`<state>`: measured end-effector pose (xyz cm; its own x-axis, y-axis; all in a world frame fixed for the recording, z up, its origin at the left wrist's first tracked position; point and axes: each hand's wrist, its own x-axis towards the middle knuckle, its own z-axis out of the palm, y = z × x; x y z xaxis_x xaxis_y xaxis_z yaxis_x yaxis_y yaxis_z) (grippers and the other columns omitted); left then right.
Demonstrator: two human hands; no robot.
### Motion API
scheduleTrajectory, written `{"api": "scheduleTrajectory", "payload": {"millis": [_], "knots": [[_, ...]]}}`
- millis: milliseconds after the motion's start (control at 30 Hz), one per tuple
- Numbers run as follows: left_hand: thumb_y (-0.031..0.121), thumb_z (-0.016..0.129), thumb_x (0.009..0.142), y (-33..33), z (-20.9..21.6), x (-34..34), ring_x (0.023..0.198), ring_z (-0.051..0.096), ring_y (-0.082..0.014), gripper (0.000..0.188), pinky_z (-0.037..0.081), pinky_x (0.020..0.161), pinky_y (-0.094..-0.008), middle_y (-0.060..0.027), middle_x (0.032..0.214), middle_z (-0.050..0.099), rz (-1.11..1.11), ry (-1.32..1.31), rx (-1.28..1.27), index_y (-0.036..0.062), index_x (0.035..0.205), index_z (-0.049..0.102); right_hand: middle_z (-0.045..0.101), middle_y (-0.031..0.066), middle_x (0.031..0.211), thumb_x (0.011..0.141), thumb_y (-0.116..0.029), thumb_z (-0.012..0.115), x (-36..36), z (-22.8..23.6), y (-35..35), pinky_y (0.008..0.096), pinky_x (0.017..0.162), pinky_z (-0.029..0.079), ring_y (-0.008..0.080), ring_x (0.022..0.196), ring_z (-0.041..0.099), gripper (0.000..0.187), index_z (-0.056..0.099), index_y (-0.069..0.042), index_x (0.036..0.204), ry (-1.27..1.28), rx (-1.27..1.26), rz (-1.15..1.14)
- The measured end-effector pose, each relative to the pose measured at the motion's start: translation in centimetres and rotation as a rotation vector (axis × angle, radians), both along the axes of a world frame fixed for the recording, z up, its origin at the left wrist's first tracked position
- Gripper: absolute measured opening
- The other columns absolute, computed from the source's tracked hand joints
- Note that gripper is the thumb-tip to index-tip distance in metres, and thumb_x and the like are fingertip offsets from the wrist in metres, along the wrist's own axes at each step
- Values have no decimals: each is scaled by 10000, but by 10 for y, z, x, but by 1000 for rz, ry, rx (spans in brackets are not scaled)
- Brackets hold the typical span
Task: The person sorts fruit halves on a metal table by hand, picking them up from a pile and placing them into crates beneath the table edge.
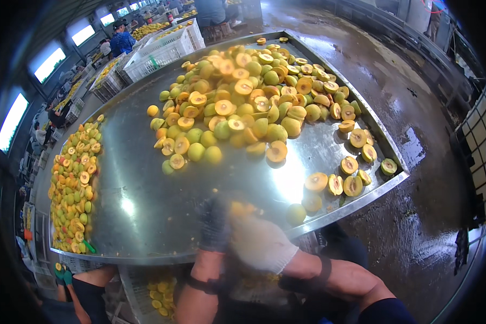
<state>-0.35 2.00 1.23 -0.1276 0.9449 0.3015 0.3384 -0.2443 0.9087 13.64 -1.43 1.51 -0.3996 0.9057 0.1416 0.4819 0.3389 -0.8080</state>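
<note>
Head view: our left grip (213, 224) and right grip (260, 243) sit close, too blurry for us to tell how open or what they hold. Beyond, fruit halves (276, 152) lie on the worktop (146, 189), likely light, firm and slippery; we'd hold their round sides.

Bright windows (49, 66) at left, a wet floor (380, 75) gleaming right.

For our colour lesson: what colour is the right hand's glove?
The right glove is white, clearest in the head view.
</note>
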Motion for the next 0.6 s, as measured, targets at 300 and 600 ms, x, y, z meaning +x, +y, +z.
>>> {"api": "scheduleTrajectory", "payload": {"millis": [300, 600], "knots": [[129, 546, 941, -2, 31, -1, 754, 683, -166, 265, 548, 736, -316, -92, 847, 738, -228, -90, -183, -41, 933, 749, 642, 263, 892, 942, -228, 562, 17, -1, 10, 501, 752, 514, 464, 864, 640, 266, 597, 32, 991, 335, -328, 162], [106, 595, 881, -9, 17, 10, 751, 692, -223, 171, 555, 769, -338, -105, 854, 726, -58, -285, -116, 21, 907, 741, 650, 266, 858, 931, -230, 571, 10, 4, 9, 507, 733, 521, 467, 856, 652, 268, 598, 31, 983, 125, -182, 129]]}}
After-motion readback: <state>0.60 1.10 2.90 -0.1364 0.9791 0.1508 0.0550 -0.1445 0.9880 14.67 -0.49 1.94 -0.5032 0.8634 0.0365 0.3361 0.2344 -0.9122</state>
